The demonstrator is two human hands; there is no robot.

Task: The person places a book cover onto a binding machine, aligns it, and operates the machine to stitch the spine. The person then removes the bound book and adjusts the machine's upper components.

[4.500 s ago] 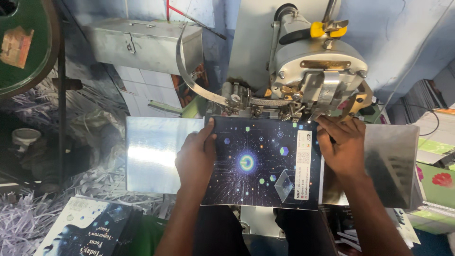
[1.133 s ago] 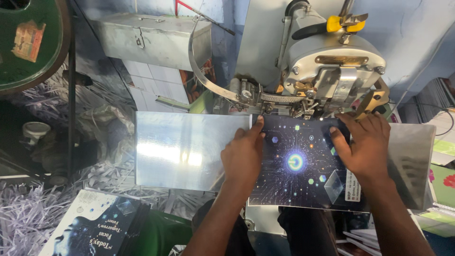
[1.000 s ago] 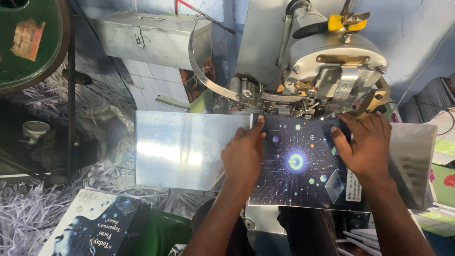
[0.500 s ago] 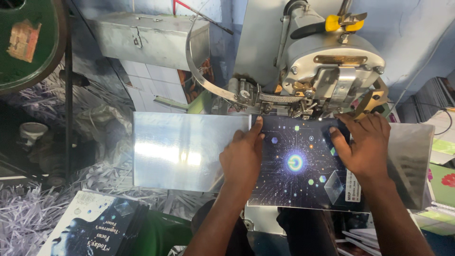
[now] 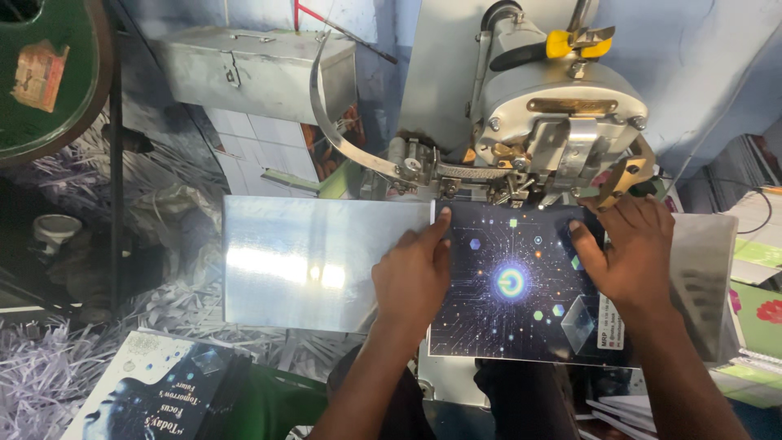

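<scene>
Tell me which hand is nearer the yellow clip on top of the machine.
Right. The right hand lies on the dark booklet almost straight below the yellow clip; the left hand rests on the booklet's left edge, farther off to the side.

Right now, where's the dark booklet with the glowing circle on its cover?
The dark booklet lies flat on the shiny metal table right of centre, under the machine head, pressed between the left hand and right hand.
</scene>
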